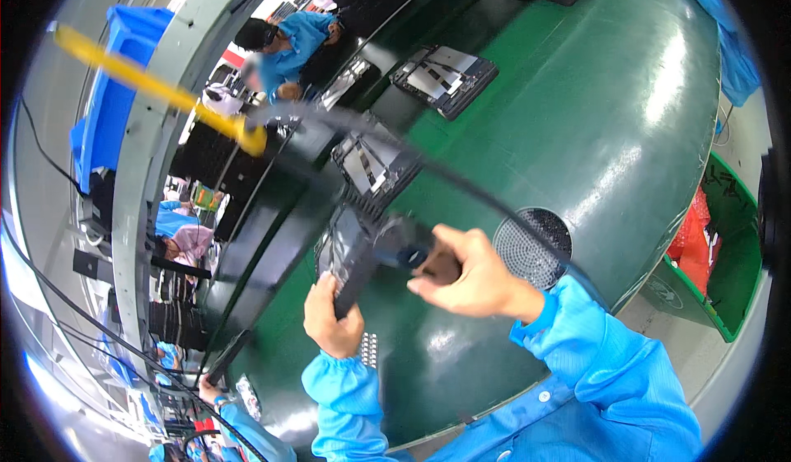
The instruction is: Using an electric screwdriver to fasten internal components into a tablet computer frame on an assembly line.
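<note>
My left hand [332,318] is closed on the near edge of a flat dark tray-like piece [356,276], held tilted over the green table. Close beside it, my right hand [478,276] has thumb and fingers curled around a dark object [404,248], smeared by motion; its kind cannot be made out. Behind the hands lies an opened tablet-like device [368,168] in a black tray, with pale inner parts showing. To the right of my right hand is a round black perforated disc [534,248].
More opened devices in black trays [445,79] line the green table's [593,116] far side. A yellow rod-shaped tool [156,87] and a dark cable hang across the view. A green bin [725,256] with a red bag stands right. Co-workers [292,50] sit beyond and at left.
</note>
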The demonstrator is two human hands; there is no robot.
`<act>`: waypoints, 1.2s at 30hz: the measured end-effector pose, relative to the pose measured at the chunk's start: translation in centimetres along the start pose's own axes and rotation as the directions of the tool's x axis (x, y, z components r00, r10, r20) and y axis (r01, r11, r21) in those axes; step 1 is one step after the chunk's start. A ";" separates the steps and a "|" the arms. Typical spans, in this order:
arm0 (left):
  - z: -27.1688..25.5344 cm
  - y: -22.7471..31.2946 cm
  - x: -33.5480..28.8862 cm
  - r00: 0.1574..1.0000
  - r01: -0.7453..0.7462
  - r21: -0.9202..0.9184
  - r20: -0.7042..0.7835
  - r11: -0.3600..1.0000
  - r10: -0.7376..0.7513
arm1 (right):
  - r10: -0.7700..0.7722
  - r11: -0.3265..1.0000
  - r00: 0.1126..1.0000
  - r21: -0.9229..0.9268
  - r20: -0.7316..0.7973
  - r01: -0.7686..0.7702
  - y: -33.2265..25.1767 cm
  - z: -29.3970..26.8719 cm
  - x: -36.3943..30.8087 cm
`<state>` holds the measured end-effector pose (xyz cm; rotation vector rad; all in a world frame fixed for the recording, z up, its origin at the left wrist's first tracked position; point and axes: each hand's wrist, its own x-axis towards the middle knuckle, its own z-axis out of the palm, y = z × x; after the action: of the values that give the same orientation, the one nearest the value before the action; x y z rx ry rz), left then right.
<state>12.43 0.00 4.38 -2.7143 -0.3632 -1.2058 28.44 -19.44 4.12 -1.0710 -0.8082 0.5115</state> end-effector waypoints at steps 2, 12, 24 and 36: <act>-1.0 1.8 -2.7 1.000 -0.011 -0.048 -0.022 0.999 0.010 | -0.060 0.998 0.997 -0.021 -0.057 0.058 0.2 -0.8 0.4; -5.9 8.5 -11.4 0.925 0.069 -0.306 0.376 0.949 0.053 | -0.007 1.000 0.976 0.004 -0.216 0.009 -0.4 0.3 1.0; -8.7 -3.2 -14.4 0.492 0.823 0.107 0.356 0.558 -0.794 | -0.065 0.994 0.981 -0.103 -0.185 0.046 0.4 1.5 0.5; -8.4 -8.5 -14.9 0.362 0.899 -0.088 0.702 0.430 -0.613 | -0.082 0.996 0.982 -0.037 -0.171 0.077 -0.7 0.7 1.4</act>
<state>-5.57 3.86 -0.79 -3.3871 -1.9385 -0.4691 28.76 -18.33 5.39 -1.0897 -0.7050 0.3351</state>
